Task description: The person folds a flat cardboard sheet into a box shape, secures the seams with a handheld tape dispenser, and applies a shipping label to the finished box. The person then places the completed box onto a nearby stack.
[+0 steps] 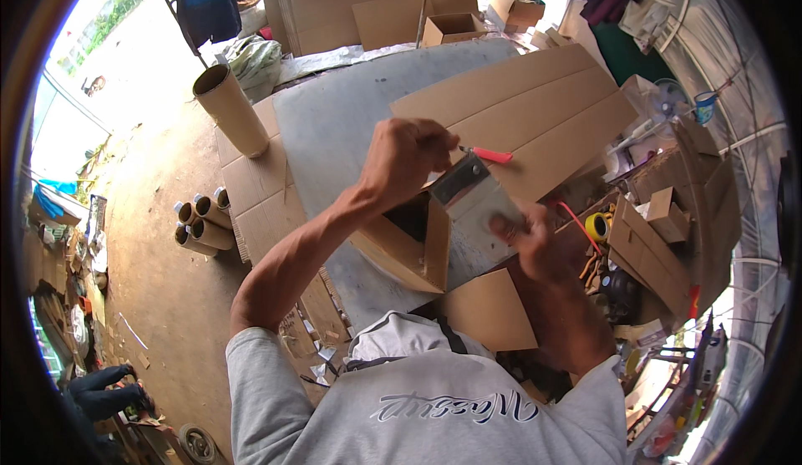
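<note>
My right hand (529,233) grips a flat grey object (479,205) by its near edge, thumb on top. It has a dark band and a round stud at its far end; motion blur hides exactly what it is. My left hand (410,151) is raised just beyond, fingers curled close to that end; whether they pinch anything is hidden. Right by those fingertips is a pink-handled tool (492,155) with a dark tip, over a flat cardboard sheet (564,98). Under my left forearm stands an open cardboard box (437,239) on the grey tabletop (332,120).
A large cardboard tube (232,111) stands at the table's left side. Several shorter tubes (203,224) are stacked lower left. Yellow tape (597,227) and cardboard pieces (651,252) clutter the right. A small cardboard panel (489,311) lies close to my body.
</note>
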Demonstrator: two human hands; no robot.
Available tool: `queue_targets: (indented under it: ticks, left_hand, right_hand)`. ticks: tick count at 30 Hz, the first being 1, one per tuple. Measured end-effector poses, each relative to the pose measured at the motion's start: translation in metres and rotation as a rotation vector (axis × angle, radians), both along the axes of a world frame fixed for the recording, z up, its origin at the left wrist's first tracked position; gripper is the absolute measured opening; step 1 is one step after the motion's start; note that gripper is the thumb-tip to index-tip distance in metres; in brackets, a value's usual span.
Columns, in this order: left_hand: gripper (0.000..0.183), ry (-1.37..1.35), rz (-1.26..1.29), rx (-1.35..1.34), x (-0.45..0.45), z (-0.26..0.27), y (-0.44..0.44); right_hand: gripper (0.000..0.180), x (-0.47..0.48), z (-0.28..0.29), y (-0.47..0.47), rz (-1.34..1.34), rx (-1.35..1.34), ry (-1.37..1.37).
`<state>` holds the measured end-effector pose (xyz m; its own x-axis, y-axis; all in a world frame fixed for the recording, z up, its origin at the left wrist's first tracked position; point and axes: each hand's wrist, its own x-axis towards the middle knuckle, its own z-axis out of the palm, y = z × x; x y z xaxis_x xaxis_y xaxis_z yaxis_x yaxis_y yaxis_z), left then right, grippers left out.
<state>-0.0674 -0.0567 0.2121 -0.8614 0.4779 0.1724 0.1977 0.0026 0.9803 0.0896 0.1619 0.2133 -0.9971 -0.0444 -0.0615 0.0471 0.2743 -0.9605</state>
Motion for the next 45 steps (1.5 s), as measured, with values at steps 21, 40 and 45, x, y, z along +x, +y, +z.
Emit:
queue_targets:
  ticks: [21,40,45]
  left_hand:
    - [0.028,-0.271,0.027,-0.513,-0.037,-0.133,-0.064]
    - [0.119,0.562,0.312,-1.038,0.127,-0.072,0.004]
    - [0.1,0.563,0.302,-0.884,0.113,-0.082,0.006]
  right_hand:
    - [0.046,-0.006,-0.032,0.031,-0.019,-0.364,-0.748]
    - [0.048,-0.01,-0.048,0.018,0.023,-0.415,-0.729]
    - [0.047,0.03,-0.038,0.043,0.064,-0.436,-0.595]
